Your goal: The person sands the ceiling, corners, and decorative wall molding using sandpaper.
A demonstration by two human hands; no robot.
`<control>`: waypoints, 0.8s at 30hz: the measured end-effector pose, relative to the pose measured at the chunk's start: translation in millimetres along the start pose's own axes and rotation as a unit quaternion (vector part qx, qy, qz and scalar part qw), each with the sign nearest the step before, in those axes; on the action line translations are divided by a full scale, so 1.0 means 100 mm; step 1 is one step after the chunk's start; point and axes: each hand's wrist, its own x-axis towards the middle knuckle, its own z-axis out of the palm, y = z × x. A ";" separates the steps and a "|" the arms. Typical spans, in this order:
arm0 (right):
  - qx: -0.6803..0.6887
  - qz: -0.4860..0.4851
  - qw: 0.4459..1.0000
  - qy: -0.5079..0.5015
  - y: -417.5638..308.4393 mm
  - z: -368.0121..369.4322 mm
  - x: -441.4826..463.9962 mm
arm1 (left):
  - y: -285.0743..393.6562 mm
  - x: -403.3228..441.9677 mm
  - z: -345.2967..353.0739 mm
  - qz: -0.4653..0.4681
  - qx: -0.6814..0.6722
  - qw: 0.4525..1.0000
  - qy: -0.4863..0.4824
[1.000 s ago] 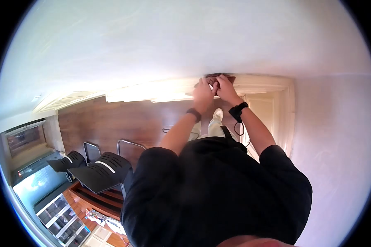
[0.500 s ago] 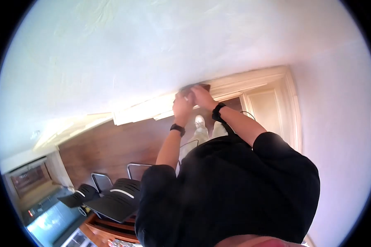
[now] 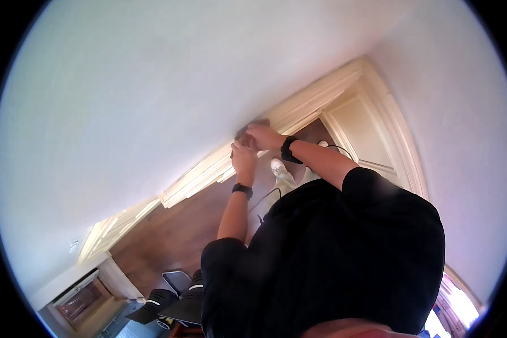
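Note:
A small dark reddish-brown object lies against the top of the cream door frame, where the frame meets the pale wall. My right hand is closed on it from the right, with a black band on the wrist. Just below and to the left, my left hand has its fingers bent together close to the same object. What the left fingers hold is too small and blurred to make out. The two hands nearly touch.
A panelled door stands below the frame at right. Dark chairs with metal legs are at lower left, on the brown wooden floor. My shoe shows under my hands. A bright window is at lower right.
The view has turned, so the door frame now slopes more steeply and the chairs sit lower. Both hands and the brown object have shifted left in view, still together at the frame.

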 end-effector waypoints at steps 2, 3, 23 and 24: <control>0.019 -0.004 1.000 0.004 0.28 -0.08 -0.10 | 0.14 0.03 0.18 0.021 0.034 0.999 -0.007; 0.028 -0.008 1.000 0.007 0.33 -0.23 -0.10 | 0.26 0.07 0.21 0.033 0.051 0.998 -0.009; 0.033 0.134 0.975 0.174 1.91 -2.65 -1.27 | 2.92 0.81 1.70 0.167 0.054 0.983 -0.044; 0.026 0.134 0.973 0.184 2.03 -2.70 -1.30 | 2.95 0.88 1.84 0.200 0.066 0.977 -0.043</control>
